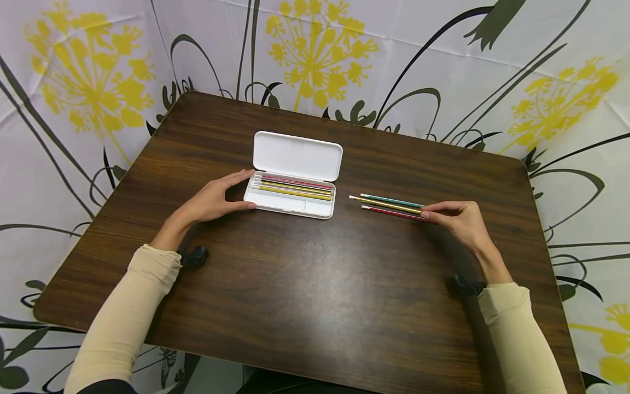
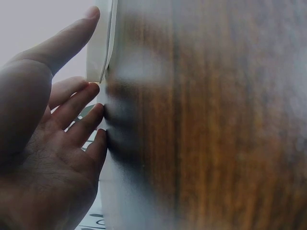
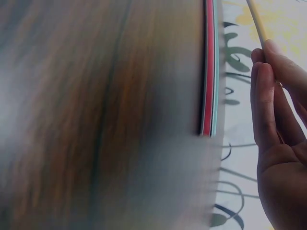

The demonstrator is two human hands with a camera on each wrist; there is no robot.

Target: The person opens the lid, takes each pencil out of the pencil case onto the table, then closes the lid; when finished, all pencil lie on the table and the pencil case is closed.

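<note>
A white pencil case (image 1: 320, 210) stands with its lid (image 1: 297, 156) raised and several pencils (image 1: 295, 189) lying inside. At its left end is my left hand (image 1: 211, 198), thumb on the front corner and fingertips by the back corner; in the left wrist view the fingers are fairly straight. My right hand (image 1: 458, 219) pinches a yellow pencil (image 1: 386, 204) near one end between thumb and fingers. The right wrist view shows this pencil held up off the table. Below it, a teal pencil (image 1: 391, 200) and a red pencil (image 1: 389, 212) lie on the tabletop.
Under everything is a dark wood-grain table (image 1: 315, 295) with rounded corners. A white curtain (image 1: 197, 44) with yellow and grey flower prints hangs close along the back and sides. Dark bands (image 1: 194, 257) sit at both wrists.
</note>
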